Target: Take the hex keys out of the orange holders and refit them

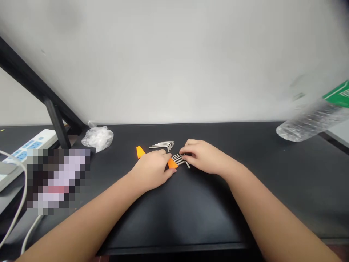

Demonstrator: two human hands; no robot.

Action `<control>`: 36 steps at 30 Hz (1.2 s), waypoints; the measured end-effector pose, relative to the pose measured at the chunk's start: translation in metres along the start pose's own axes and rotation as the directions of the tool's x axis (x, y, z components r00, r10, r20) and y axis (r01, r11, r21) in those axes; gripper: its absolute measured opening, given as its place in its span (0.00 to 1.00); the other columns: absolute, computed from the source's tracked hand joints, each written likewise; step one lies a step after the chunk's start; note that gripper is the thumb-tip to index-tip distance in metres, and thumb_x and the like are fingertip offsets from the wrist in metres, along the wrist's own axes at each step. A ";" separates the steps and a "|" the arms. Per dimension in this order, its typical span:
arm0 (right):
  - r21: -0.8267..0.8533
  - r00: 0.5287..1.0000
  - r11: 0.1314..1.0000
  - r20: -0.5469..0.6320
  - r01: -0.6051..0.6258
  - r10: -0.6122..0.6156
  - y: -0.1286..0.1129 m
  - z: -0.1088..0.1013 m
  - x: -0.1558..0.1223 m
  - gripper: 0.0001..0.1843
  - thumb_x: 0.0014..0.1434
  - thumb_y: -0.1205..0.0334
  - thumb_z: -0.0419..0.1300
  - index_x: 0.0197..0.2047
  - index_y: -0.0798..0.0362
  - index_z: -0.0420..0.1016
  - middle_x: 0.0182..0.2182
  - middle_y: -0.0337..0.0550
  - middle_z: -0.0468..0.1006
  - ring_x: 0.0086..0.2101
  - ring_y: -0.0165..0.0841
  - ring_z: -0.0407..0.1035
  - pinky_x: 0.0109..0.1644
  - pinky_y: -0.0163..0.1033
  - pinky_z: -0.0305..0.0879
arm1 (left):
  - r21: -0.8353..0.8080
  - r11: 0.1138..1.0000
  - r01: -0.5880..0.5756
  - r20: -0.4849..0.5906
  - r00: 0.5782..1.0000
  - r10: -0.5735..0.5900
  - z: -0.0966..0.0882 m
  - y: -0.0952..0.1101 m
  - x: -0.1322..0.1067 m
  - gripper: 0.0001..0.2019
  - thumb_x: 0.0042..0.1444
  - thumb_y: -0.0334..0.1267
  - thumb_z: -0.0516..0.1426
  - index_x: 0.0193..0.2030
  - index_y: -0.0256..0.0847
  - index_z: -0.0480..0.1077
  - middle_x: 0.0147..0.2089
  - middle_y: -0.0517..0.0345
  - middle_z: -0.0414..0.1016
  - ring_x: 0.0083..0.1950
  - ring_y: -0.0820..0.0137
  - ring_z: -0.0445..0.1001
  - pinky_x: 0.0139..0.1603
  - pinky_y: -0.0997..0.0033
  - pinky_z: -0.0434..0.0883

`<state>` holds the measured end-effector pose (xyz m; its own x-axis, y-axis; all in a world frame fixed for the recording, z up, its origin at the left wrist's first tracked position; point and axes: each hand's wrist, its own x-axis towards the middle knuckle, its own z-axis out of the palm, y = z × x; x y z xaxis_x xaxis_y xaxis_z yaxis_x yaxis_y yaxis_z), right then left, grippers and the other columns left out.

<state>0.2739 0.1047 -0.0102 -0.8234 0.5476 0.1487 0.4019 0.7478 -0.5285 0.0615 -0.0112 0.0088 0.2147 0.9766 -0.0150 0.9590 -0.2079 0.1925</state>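
Pinning the orange holder point(172, 163) under my left hand point(152, 171) — right hand point(203, 157) fingers pinch its hex keys point(180, 159) — bare black table point(174, 211) nearer me.

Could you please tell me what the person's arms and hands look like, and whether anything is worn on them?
Both forearms are bare up to the edge of the picture: no sleeves show. The left hand and the right hand wear no gloves. No rings, watch or wristband can be seen, and no markings show on them.
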 end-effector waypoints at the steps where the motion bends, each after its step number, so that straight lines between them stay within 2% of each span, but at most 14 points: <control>1: 0.000 1.000 1.000 0.011 -0.002 0.002 -0.002 0.001 0.000 0.11 0.65 0.64 0.58 0.44 0.49 0.82 0.40 0.44 0.76 0.34 0.32 0.69 0.38 0.38 0.63 | -0.012 1.000 -0.003 0.000 1.000 0.003 0.000 -0.001 0.000 0.15 0.64 0.48 0.58 0.51 0.42 0.75 0.44 0.50 0.76 0.45 0.59 0.76 0.45 0.61 0.72; 4: 0.007 0.999 1.000 0.049 -0.013 0.013 -0.005 0.002 -0.001 0.09 0.64 0.65 0.58 0.40 0.49 0.81 0.39 0.43 0.76 0.32 0.31 0.68 0.35 0.37 0.61 | -0.078 0.997 -0.003 0.008 1.000 0.004 -0.003 -0.002 0.001 0.15 0.60 0.46 0.61 0.51 0.44 0.74 0.44 0.54 0.76 0.44 0.60 0.76 0.42 0.64 0.71; 10: 0.072 0.997 0.997 0.075 -0.033 0.027 -0.007 0.002 0.001 0.10 0.64 0.67 0.55 0.39 0.50 0.79 0.36 0.42 0.78 0.32 0.32 0.69 0.36 0.37 0.61 | -0.209 0.976 0.067 0.072 0.996 -0.053 -0.011 -0.003 0.004 0.15 0.52 0.46 0.65 0.43 0.44 0.71 0.43 0.58 0.76 0.42 0.63 0.75 0.36 0.67 0.66; 14: 0.134 0.986 0.985 0.144 -0.108 0.089 -0.010 0.003 0.001 0.11 0.64 0.67 0.54 0.39 0.48 0.78 0.29 0.37 0.77 0.25 0.31 0.65 0.30 0.36 0.56 | -0.215 0.975 0.055 0.094 0.995 -0.035 -0.014 -0.003 0.003 0.13 0.51 0.44 0.64 0.41 0.45 0.70 0.40 0.59 0.75 0.39 0.65 0.74 0.34 0.67 0.65; 16: 0.125 0.985 0.987 0.149 -0.103 0.084 -0.011 0.004 0.000 0.11 0.63 0.68 0.54 0.39 0.47 0.78 0.28 0.37 0.77 0.25 0.31 0.66 0.30 0.36 0.55 | -0.202 0.979 0.039 0.093 0.995 -0.020 -0.015 -0.003 0.003 0.13 0.49 0.44 0.64 0.40 0.45 0.69 0.39 0.60 0.74 0.38 0.65 0.73 0.34 0.67 0.64; 20: 0.048 0.995 0.998 0.090 -0.043 0.038 -0.015 0.002 -0.004 0.11 0.62 0.68 0.57 0.40 0.48 0.80 0.37 0.42 0.78 0.30 0.32 0.69 0.34 0.37 0.61 | -0.189 0.982 0.011 0.097 0.995 0.008 -0.015 -0.004 0.003 0.13 0.48 0.44 0.64 0.37 0.44 0.68 0.38 0.59 0.73 0.37 0.65 0.72 0.34 0.68 0.64; 22: 0.069 0.996 0.997 0.085 0.019 -0.025 -0.018 0.001 -0.005 0.11 0.60 0.67 0.60 0.45 0.47 0.80 0.45 0.44 0.77 0.35 0.33 0.71 0.38 0.38 0.65 | -0.175 0.985 -0.011 0.087 0.996 0.026 -0.014 -0.004 0.004 0.13 0.49 0.45 0.64 0.37 0.43 0.68 0.38 0.57 0.73 0.38 0.65 0.72 0.35 0.67 0.65; 24: 0.123 0.988 0.988 0.114 0.090 -0.104 -0.023 0.001 -0.006 0.16 0.58 0.67 0.62 0.49 0.46 0.79 0.51 0.44 0.75 0.39 0.35 0.72 0.41 0.39 0.67 | -0.156 0.987 -0.043 0.072 0.996 0.055 -0.016 -0.004 0.005 0.12 0.50 0.45 0.64 0.37 0.42 0.69 0.39 0.56 0.72 0.39 0.64 0.72 0.36 0.67 0.66; 26: 0.130 0.982 0.983 0.125 0.127 -0.143 -0.026 0.005 -0.005 0.18 0.58 0.69 0.62 0.51 0.45 0.78 0.52 0.44 0.75 0.40 0.36 0.72 0.42 0.39 0.67 | -0.133 0.987 -0.092 0.059 0.993 0.100 -0.019 -0.004 0.005 0.09 0.51 0.42 0.62 0.36 0.42 0.69 0.38 0.55 0.72 0.38 0.65 0.72 0.37 0.66 0.67; 29: 0.039 0.989 0.992 0.080 0.123 -0.126 -0.028 0.015 -0.004 0.18 0.59 0.72 0.58 0.50 0.48 0.76 0.49 0.46 0.74 0.36 0.34 0.70 0.37 0.39 0.65 | -0.061 0.983 -0.175 0.033 0.984 0.178 -0.025 -0.003 0.003 0.03 0.55 0.37 0.59 0.33 0.41 0.70 0.36 0.55 0.73 0.37 0.66 0.72 0.38 0.66 0.67; 34: -0.157 0.993 0.980 0.036 0.120 -0.116 -0.028 0.024 -0.003 0.09 0.63 0.69 0.56 0.42 0.52 0.77 0.44 0.46 0.73 0.30 0.31 0.65 0.34 0.38 0.60 | 0.212 0.942 -0.259 0.011 0.965 0.262 -0.016 0.000 0.000 0.09 0.62 0.37 0.56 0.32 0.39 0.71 0.33 0.52 0.72 0.34 0.65 0.71 0.34 0.64 0.66; 36: -0.252 0.996 0.964 0.034 0.084 -0.078 -0.030 0.024 -0.003 0.11 0.67 0.65 0.54 0.40 0.52 0.78 0.42 0.46 0.72 0.28 0.29 0.62 0.32 0.38 0.57 | 0.336 0.901 -0.273 -0.009 0.956 0.293 -0.006 0.000 -0.002 0.10 0.66 0.34 0.53 0.35 0.38 0.73 0.33 0.51 0.73 0.35 0.63 0.71 0.34 0.63 0.67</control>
<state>0.2550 0.0722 -0.0147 -0.8655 0.4745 0.1605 0.4192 0.8616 -0.2862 0.0597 -0.0129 0.0150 0.4847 0.8732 0.0510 0.8679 -0.4730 -0.1516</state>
